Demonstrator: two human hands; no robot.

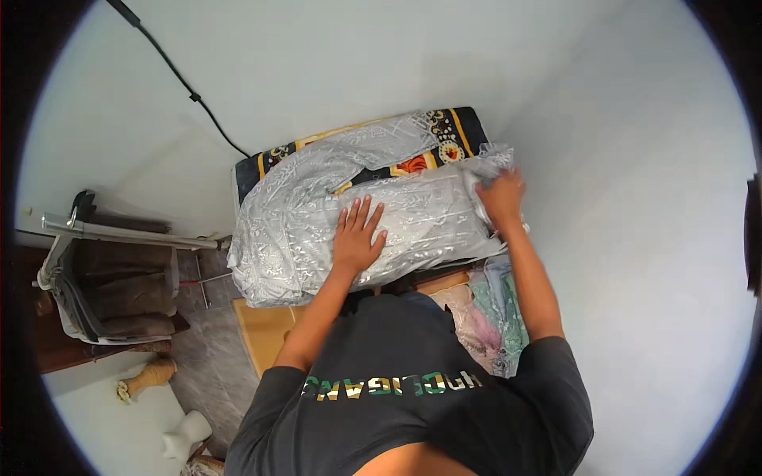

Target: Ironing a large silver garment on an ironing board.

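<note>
A silvery grey lace garment [286,232] with a long sleeve [381,141] lies spread over a padded surface covered in patterned black, yellow and red cloth [464,128]. My left hand [358,237] rests flat on the garment's middle, its fingers spread. At the garment's right end is my right hand [503,196], bent at the fabric's edge beside a sheer ruffled part [497,156]. Its fingertips are partly hidden, so whether they pinch the cloth is unclear.
Below right lie pink and green lace fabrics [500,315]. A brown board [262,330] is below left. Dark clothes hang on a rack [128,285] at left, near mannequin torsos [187,434]. A black cable [172,68] runs down the wall; another wall stands close at right.
</note>
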